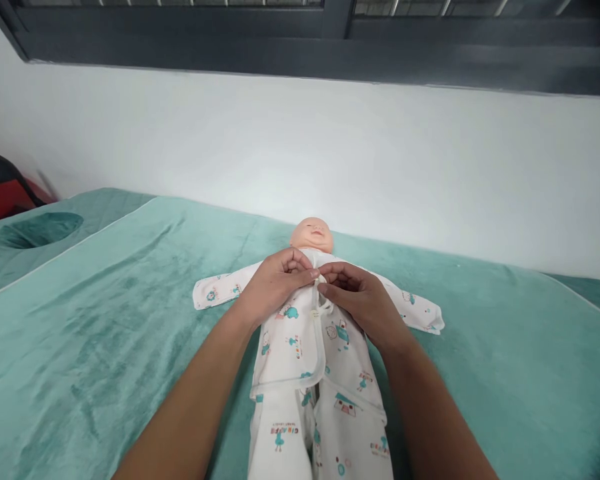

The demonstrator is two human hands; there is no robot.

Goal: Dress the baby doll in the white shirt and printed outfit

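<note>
A baby doll [312,235] lies on its back, dressed in a white long-sleeved baby shirt [290,343] with small animal and house prints. Both of its sleeves stretch out sideways. My left hand [283,280] pinches the shirt's front edge at the upper chest, thumb and forefinger together. Close against it, my right hand [357,290] has its fingers pinched on the same front edge, near a thin white tie [326,307] that hangs in a loop. Just below sits a small round fastener [315,314]. Matching printed trousers [280,443] cover the doll's legs.
A green plush cover [130,333] spreads under the doll, with a round hole [40,230] at the left end. Behind it rises a white wall [280,147] below a dark window frame [180,40]. A red and black object [3,193] stands at the far left.
</note>
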